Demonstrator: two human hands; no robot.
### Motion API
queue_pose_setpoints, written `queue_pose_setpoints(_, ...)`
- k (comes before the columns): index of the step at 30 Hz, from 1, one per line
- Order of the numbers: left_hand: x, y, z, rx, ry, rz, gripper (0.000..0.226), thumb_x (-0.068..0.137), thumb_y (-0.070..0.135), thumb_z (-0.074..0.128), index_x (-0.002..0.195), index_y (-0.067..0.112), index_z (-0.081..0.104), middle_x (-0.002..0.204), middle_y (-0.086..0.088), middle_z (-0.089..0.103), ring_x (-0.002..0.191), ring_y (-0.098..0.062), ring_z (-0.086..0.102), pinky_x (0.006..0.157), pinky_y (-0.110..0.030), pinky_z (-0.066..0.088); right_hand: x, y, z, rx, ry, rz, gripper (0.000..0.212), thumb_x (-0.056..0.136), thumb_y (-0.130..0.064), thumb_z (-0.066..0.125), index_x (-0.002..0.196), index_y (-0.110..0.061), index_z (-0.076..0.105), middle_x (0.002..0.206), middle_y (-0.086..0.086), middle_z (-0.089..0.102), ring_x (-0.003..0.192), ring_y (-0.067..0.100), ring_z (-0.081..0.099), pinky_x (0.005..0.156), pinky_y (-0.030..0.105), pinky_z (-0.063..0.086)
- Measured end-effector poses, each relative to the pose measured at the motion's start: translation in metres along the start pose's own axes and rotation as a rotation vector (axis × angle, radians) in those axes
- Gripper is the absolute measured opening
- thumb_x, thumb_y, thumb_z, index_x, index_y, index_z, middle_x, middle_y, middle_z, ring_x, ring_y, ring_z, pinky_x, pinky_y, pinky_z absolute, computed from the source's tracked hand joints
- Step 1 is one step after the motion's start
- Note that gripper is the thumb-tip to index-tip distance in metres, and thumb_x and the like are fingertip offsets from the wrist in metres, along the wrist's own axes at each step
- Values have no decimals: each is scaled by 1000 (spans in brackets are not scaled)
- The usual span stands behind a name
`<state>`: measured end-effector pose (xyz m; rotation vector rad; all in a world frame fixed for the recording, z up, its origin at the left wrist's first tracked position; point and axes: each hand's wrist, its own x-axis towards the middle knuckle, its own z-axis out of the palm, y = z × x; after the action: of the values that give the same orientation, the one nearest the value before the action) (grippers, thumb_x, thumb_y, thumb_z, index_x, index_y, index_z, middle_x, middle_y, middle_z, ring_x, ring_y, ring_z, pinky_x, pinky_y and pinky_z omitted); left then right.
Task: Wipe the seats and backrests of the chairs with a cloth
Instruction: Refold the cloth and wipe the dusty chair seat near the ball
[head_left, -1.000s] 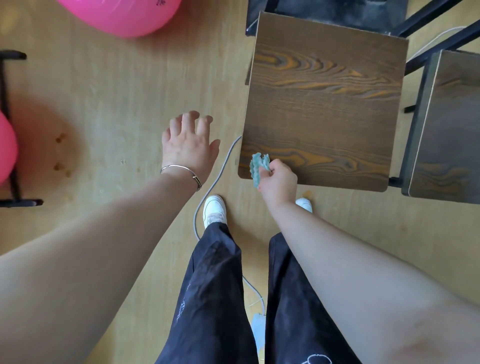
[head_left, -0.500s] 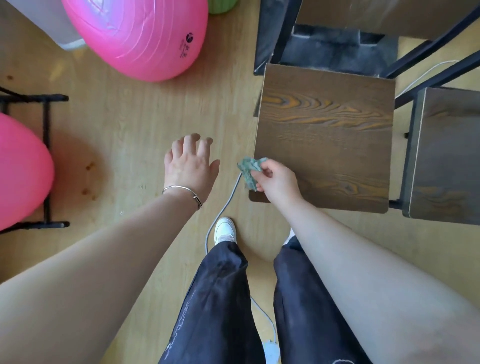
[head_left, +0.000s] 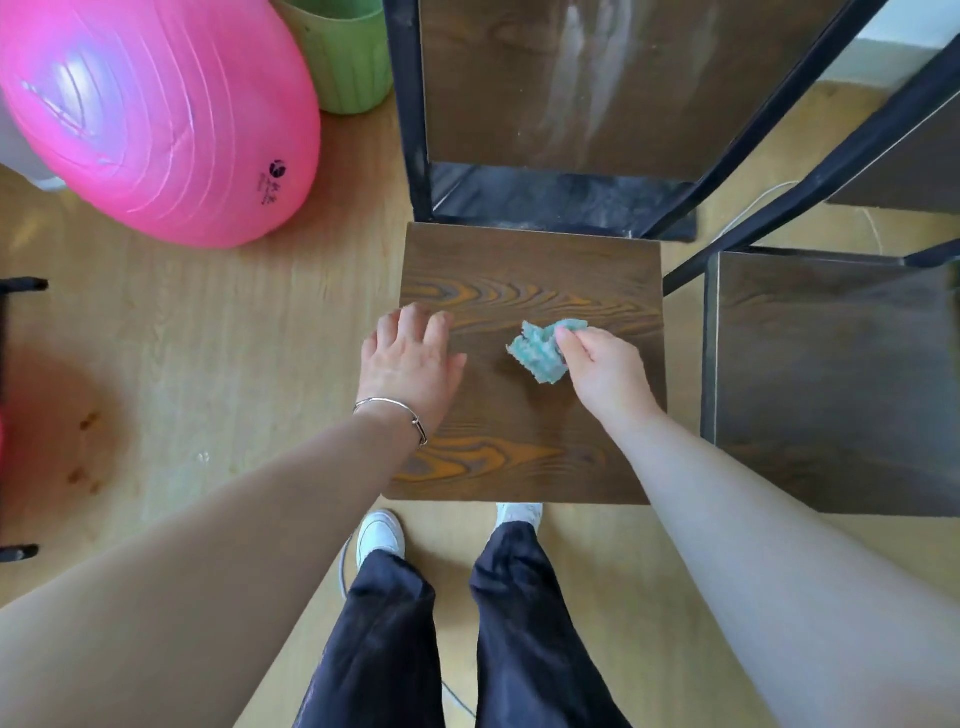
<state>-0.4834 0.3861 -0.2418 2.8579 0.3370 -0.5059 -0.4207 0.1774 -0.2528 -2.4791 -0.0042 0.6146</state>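
Note:
A dark wood-grain chair seat (head_left: 530, 270) lies straight below me, with its brown backrest (head_left: 571, 83) in a black frame rising behind it. My right hand (head_left: 602, 371) pinches a crumpled teal cloth (head_left: 540, 351) over the middle of the seat. My left hand (head_left: 408, 358), with a thin silver bangle at the wrist, has its fingers spread over the seat's left edge. A second chair seat (head_left: 831, 379) of the same wood stands to the right.
A big pink exercise ball (head_left: 156, 114) and a green bin (head_left: 348, 52) sit on the wooden floor at the upper left. A black metal rack (head_left: 21, 286) stands at the far left. My legs and white shoes (head_left: 382, 535) are just below the seat.
Both hands moved from the seat's near left corner and the floor onto the seat. The cloth went from the corner to the seat's middle. The view tilted up, showing the backrest.

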Motion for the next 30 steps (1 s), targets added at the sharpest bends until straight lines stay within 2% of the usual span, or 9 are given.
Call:
queue_pose_setpoints(6, 27, 38, 14, -17, -27, -2, 50, 99, 47, 39, 143, 25, 32, 143, -7, 33, 130, -30, 31, 107, -43, 31, 29, 28, -10, -72, -40, -63, 9, 89, -24, 70, 94, -18, 73, 95, -7, 60, 83, 10, 59, 73, 25, 52)
queue_pose_setpoints(11, 43, 59, 22, -119, -100, -6, 52, 99, 48, 39, 145, 25, 32, 138, -6, 42, 124, -29, 39, 102, -42, 36, 42, 37, -13, 56, -40, -10, 9, 89, -19, 70, 98, -19, 72, 102, -7, 64, 90, 8, 61, 69, 13, 47)
queue_pose_setpoints(14, 51, 68, 25, -338, -219, -40, 50, 98, 47, 43, 143, 27, 37, 135, -1, 50, 123, -25, 45, 102, -42, 41, 46, 38, -15, 122, -59, 24, 12, 90, -21, 70, 101, -23, 71, 100, -9, 64, 87, 2, 60, 62, 6, 41)
queue_pose_setpoints(17, 55, 73, 26, -498, -249, -90, 45, 96, 47, 48, 137, 28, 48, 122, 6, 58, 115, -15, 52, 97, -32, 43, 47, 38, -15, 182, -76, 29, 10, 90, -22, 70, 100, -25, 70, 96, -11, 65, 84, -2, 60, 55, 3, 41)
queue_pose_setpoints(20, 57, 79, 23, -571, -251, -169, 33, 96, 43, 49, 124, 30, 60, 109, 9, 63, 100, -11, 57, 80, -22, 43, 47, 39, -14, 214, -96, 23, 9, 90, -21, 69, 97, -27, 70, 90, -15, 62, 82, -5, 58, 57, -2, 39)
queue_pose_setpoints(22, 59, 81, 22, -612, -264, -207, 25, 95, 43, 51, 113, 33, 65, 96, 14, 63, 86, -6, 57, 64, -18, 41, 48, 40, -12, 241, -111, 21, 10, 91, -20, 68, 96, -28, 69, 89, -16, 64, 82, -2, 61, 60, 2, 44)
queue_pose_setpoints(24, 60, 82, 23, -623, -285, -213, 19, 93, 44, 54, 105, 35, 67, 88, 16, 63, 76, -2, 57, 56, -17, 38, 49, 41, -10, 293, -130, 34, 11, 91, -20, 68, 94, -30, 69, 89, -14, 69, 84, 2, 66, 71, 13, 54)
queue_pose_setpoints(26, 60, 82, 25, -591, -299, -200, 15, 92, 40, 56, 97, 34, 69, 85, 10, 67, 72, -8, 58, 54, -21, 40, 49, 43, -7, 351, -147, 43, 15, 91, -16, 66, 93, -31, 70, 91, -11, 72, 85, 4, 68, 79, 29, 59)
queue_pose_setpoints(30, 60, 81, 24, -584, -284, -216, 14, 92, 36, 55, 96, 34, 68, 84, 8, 67, 74, -13, 61, 52, -22, 41, 49, 44, -9, 483, -141, 108, 20, 94, -9, 59, 101, -24, 69, 97, -6, 72, 86, 9, 70, 81, 35, 60)
